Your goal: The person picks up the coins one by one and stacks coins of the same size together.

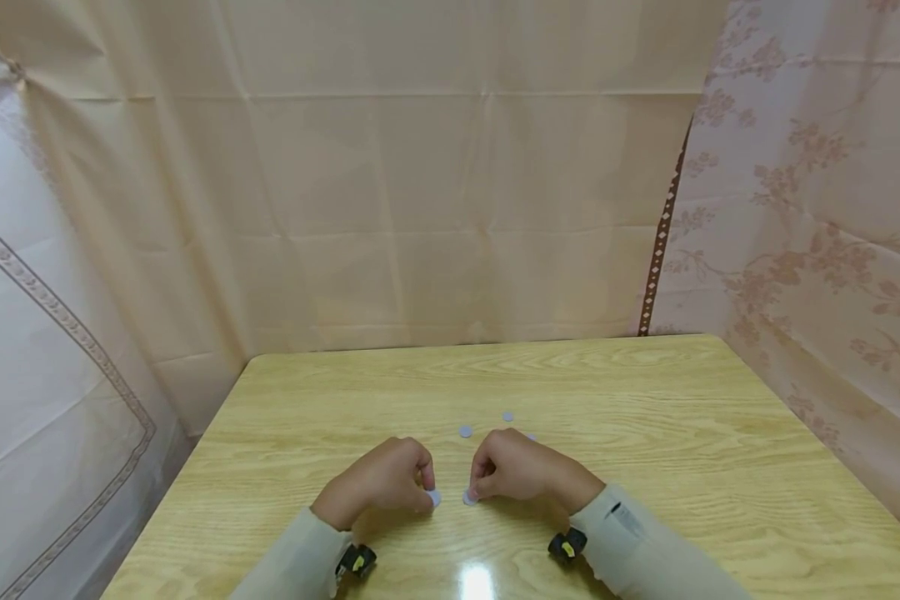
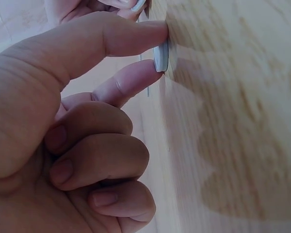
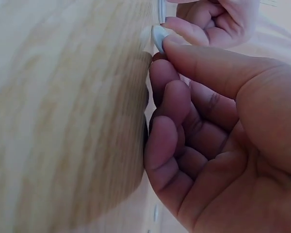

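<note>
Thumb and index finger of my left hand point(image 1: 390, 477) pinch the edge of a small pale round disc point(image 2: 160, 57) at the tabletop. In the left wrist view this disc shows a layered edge; whether it is more than one piece I cannot tell. My right hand point(image 1: 521, 468) pinches another pale disc point(image 3: 159, 38), tilted against the wood, between its thumb and index finger, with the other fingers curled near the surface. The two hands face each other, a short gap between their discs. Beyond them lie loose discs point(image 1: 466, 432), one partly hidden behind the right hand.
A wood-grain table point(image 1: 307, 400) stretches under both arms. Beige cloth point(image 1: 420, 208) hangs behind its far edge, and a flowered curtain point(image 1: 832, 250) hangs on the right. Dark wrist cameras point(image 1: 567, 545) sit under the sleeves.
</note>
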The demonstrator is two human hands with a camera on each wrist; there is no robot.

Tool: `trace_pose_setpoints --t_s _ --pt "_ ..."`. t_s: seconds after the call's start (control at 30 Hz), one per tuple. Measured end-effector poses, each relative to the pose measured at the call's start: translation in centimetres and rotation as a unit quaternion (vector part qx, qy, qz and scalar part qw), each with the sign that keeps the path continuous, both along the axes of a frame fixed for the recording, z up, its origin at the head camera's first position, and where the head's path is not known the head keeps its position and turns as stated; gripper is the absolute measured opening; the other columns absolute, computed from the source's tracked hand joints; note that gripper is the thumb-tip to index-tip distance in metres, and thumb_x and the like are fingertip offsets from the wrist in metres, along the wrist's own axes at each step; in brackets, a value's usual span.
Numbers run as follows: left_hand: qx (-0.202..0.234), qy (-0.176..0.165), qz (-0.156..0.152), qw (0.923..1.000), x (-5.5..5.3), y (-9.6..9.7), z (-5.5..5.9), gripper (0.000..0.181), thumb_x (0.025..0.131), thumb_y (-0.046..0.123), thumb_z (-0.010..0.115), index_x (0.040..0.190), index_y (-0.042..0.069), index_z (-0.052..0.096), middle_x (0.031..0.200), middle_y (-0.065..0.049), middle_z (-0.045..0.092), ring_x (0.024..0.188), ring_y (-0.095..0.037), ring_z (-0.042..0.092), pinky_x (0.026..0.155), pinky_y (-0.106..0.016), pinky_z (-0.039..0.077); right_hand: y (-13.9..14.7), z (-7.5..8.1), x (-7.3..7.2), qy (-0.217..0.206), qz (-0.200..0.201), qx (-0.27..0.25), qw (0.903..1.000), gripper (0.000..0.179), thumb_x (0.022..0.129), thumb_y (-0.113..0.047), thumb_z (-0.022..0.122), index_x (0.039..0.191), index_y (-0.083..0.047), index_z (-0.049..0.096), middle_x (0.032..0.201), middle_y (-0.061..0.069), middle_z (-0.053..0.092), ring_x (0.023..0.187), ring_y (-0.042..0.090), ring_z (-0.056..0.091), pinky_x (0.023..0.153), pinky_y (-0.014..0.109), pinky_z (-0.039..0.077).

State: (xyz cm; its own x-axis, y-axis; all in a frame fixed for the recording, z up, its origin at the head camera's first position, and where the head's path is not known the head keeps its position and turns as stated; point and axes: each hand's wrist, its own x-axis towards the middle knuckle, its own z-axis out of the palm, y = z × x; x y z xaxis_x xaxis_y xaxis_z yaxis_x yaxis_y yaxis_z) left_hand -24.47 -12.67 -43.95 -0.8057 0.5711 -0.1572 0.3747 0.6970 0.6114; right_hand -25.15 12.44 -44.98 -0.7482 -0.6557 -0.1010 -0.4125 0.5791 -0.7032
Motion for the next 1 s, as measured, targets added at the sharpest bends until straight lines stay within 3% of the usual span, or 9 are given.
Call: trace_pose_setpoints --t_s 0.17,0.23,0.47,0.57,0.63,0.73,0.83,0.93,1.0 --pt "-0.011 0.007 -0.004 0.9999 -0.08 0.12 -0.02 0.019 0.076 0.014 0.087 0.079 0.018 0.069 0.077 0.006 0.059 0.059 -0.009 0.049 0.055 -0.029 0.044 0.19 -0.29 -0.14 -0.002 -0.002 -0.015 0.9999 0.015 0.089 -0.012 0.08 0.075 -0.017 0.076 0.073 -0.009 0.072 0.056 0.003 0.052 0.053 0.019 0.041" --pt "-0.018 0.015 -0.007 0.9997 -0.1 0.13 -0.05 0.019 0.076 0.016 0.087 0.08 0.018 0.069 0.075 0.007 0.058 0.058 -0.009 0.048 0.07 -0.033 0.051 0.28 -0.41 -0.23 -0.004 -0.008 -0.022 0.9997 0.014 0.087 -0.011 0.082 0.076 -0.017 0.075 0.073 -0.008 0.071 0.057 0.004 0.053 0.054 0.019 0.043" --pt "-0.022 0.024 -0.011 0.9994 -0.01 0.17 0.01 0.017 0.076 0.016 0.086 0.082 0.019 0.07 0.07 0.008 0.052 0.053 -0.008 0.042 0.089 -0.049 0.054 0.54 -0.79 -0.58 -0.01 -0.028 -0.026 0.9992 0.018 0.082 -0.019 0.089 0.076 -0.017 0.071 0.071 -0.006 0.068 0.06 0.006 0.054 0.056 0.021 0.044" --pt "-0.025 0.031 -0.012 0.9991 0.04 0.16 -0.01 0.016 0.077 0.017 0.086 0.082 0.02 0.07 0.066 0.009 0.052 0.049 -0.007 0.04 0.117 -0.061 0.035 0.53 -0.86 -0.64 -0.011 -0.03 -0.025 0.9992 0.019 0.082 -0.02 0.089 0.076 -0.018 0.071 0.071 -0.006 0.067 0.06 0.006 0.053 0.056 0.021 0.044" --pt "-0.026 0.034 -0.011 0.999 0.09 0.16 0.0 0.016 0.077 0.017 0.085 0.082 0.02 0.071 0.065 0.01 0.052 0.048 -0.007 0.039 0.122 -0.063 0.024 0.52 -0.87 -0.67 -0.01 -0.03 -0.024 0.9992 0.019 0.082 -0.021 0.089 0.076 -0.018 0.07 0.07 -0.006 0.066 0.06 0.005 0.053 0.055 0.021 0.043" --pt "-0.029 0.038 -0.009 0.9988 0.14 0.17 -0.04 0.015 0.077 0.017 0.085 0.082 0.021 0.071 0.064 0.01 0.053 0.046 -0.007 0.038 0.12 -0.063 0.028 0.55 -0.9 -0.73 -0.01 -0.029 -0.023 0.9993 0.019 0.082 -0.023 0.088 0.076 -0.019 0.071 0.07 -0.007 0.066 0.06 0.005 0.052 0.055 0.021 0.042" --pt "-0.031 0.034 -0.007 0.9989 0.13 0.16 -0.13 0.015 0.077 0.016 0.085 0.082 0.021 0.072 0.067 0.009 0.054 0.047 -0.006 0.037 0.089 -0.048 0.054 0.63 -0.9 -0.8 -0.011 -0.025 -0.021 0.9994 0.019 0.083 -0.025 0.088 0.076 -0.02 0.071 0.07 -0.007 0.066 0.059 0.004 0.051 0.055 0.021 0.041" --pt "-0.033 0.028 -0.007 0.999 0.11 0.13 -0.18 0.016 0.078 0.017 0.086 0.083 0.022 0.072 0.069 0.009 0.055 0.047 -0.005 0.037 0.061 -0.032 0.048 0.69 -0.87 -0.83 -0.016 -0.021 -0.023 0.9994 0.019 0.083 -0.025 0.088 0.077 -0.02 0.071 0.07 -0.007 0.066 0.059 0.004 0.052 0.055 0.021 0.042" --pt "-0.032 0.025 -0.006 0.9991 0.09 0.1 -0.2 0.016 0.078 0.016 0.086 0.084 0.022 0.072 0.068 0.009 0.055 0.047 -0.005 0.036 0.056 -0.027 0.039 0.71 -0.78 -0.81 -0.022 -0.021 -0.026 0.9992 0.019 0.082 -0.024 0.089 0.078 -0.02 0.071 0.07 -0.006 0.066 0.059 0.004 0.052 0.055 0.021 0.042"
